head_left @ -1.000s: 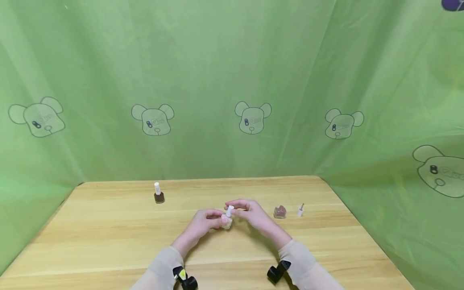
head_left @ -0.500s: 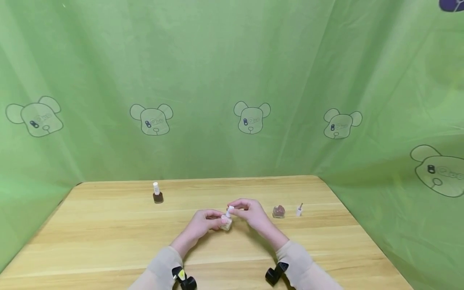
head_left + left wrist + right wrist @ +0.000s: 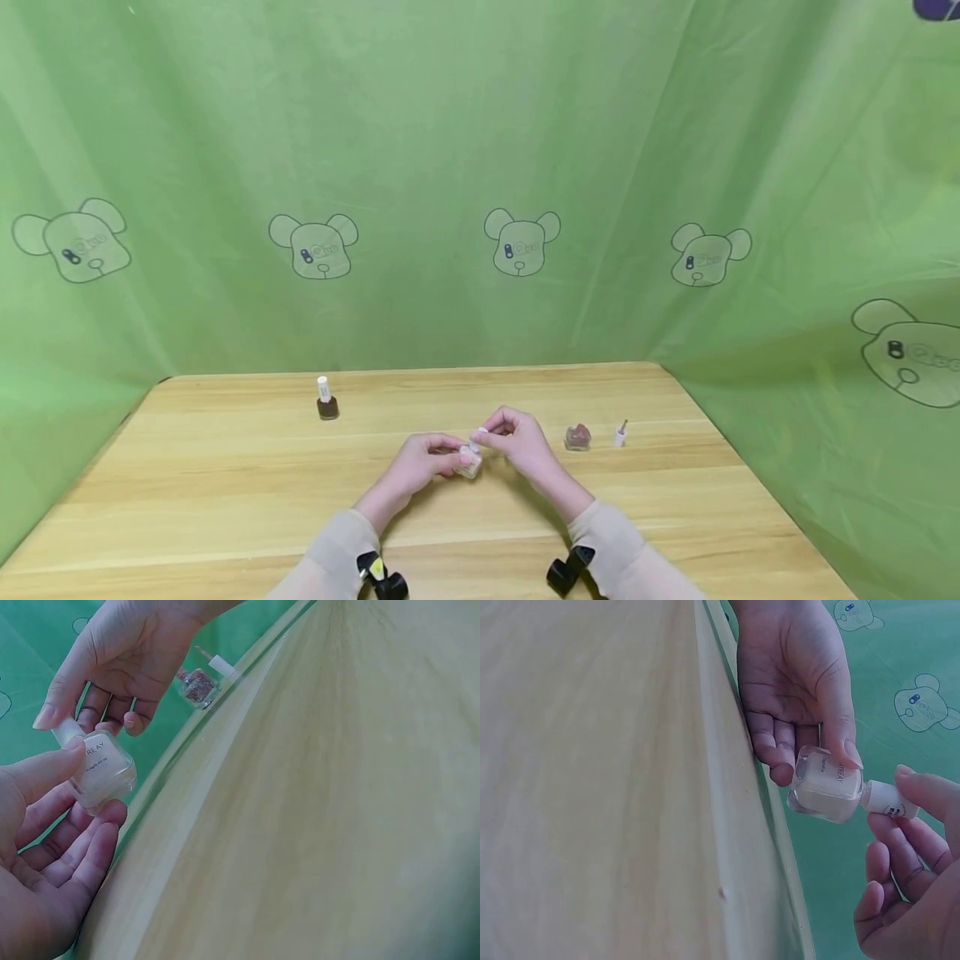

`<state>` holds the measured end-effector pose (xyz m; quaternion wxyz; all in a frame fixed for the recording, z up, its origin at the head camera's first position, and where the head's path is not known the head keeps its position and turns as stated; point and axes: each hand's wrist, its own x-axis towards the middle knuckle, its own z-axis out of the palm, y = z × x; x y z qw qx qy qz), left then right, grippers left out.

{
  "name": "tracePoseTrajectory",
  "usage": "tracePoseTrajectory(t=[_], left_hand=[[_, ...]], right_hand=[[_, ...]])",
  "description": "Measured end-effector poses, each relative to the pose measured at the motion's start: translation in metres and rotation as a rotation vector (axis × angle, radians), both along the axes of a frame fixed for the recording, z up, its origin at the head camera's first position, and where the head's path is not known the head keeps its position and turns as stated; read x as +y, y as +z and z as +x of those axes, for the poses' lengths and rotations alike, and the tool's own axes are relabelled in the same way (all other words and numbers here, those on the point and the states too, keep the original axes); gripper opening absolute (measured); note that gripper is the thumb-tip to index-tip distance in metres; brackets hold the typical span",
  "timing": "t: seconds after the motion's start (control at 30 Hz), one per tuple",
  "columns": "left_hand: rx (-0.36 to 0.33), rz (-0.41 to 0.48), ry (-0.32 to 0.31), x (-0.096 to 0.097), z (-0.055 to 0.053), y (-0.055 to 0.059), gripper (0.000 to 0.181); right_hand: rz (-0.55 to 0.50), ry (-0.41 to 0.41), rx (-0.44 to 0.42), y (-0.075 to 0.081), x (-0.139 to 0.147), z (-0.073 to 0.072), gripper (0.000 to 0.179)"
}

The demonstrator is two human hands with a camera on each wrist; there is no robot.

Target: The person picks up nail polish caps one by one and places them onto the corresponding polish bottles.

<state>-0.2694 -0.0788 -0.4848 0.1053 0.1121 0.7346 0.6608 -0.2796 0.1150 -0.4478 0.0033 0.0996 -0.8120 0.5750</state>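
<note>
Bottle (image 3: 825,787), between table (image 3: 225,475)'s side edges | left hand (image 3: 418,458) gripped it | right hand (image 3: 522,440) pinched cap (image 3: 890,800) | long axis leaned — cap end rightward

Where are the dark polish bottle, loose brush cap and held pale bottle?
Dark polish bottle (image 3: 327,409): head view, on its dark body.
Loose brush cap (image 3: 619,438): head view, on its white part.
Pale bottle (image 3: 825,795): right wrist view, on its body.

Curtained recording booth, most likely; room beyond is hidden. Green cloth (image 3: 420,133) with printed bear heads (image 3: 322,252) wraps the wood-grain table (image 3: 225,500); black wrist cameras (image 3: 561,577) worn on both arms.
</note>
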Motion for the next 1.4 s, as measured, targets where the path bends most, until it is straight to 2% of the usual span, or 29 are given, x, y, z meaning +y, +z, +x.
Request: tracePoseTrajectory(t=[0.17, 0.37, 0.53, 0.67, 0.83, 1.2, 1.4], left_hand=[[-0.002, 0.010, 0.001, 0.000, 0.000, 0.001, 0.035], [-0.009, 0.014, 0.011, 0.000, 0.001, 0.001, 0.038], [-0.004, 0.021, 0.014, 0.001, 0.001, 0.001, 0.039], [0.000, 0.024, 0.015, 0.002, 0.003, 0.002, 0.038], [-0.009, 0.018, 0.016, 0.002, 0.004, 0.003, 0.037], [-0.008, 0.002, -0.008, 0.002, 0.004, 0.001, 0.033], [0.004, -0.021, -0.014, 0.001, 0.006, 0.005, 0.033]], right_hand=[[-0.012, 0.078, -0.011, 0.000, 0.001, -0.001, 0.027], [-0.006, 0.201, -0.054, 0.000, 0.007, -0.002, 0.043], [0.000, 0.294, -0.037, 0.001, 0.010, -0.004, 0.043], [-0.004, 0.323, -0.041, 0.000, 0.010, -0.004, 0.041], [-0.030, 0.305, -0.067, -0.001, 0.010, -0.004, 0.039], [0.013, 0.130, -0.082, 0.003, 0.007, 0.000, 0.029], [0.013, 0.080, -0.078, 0.000, 0.004, 0.000, 0.023]])
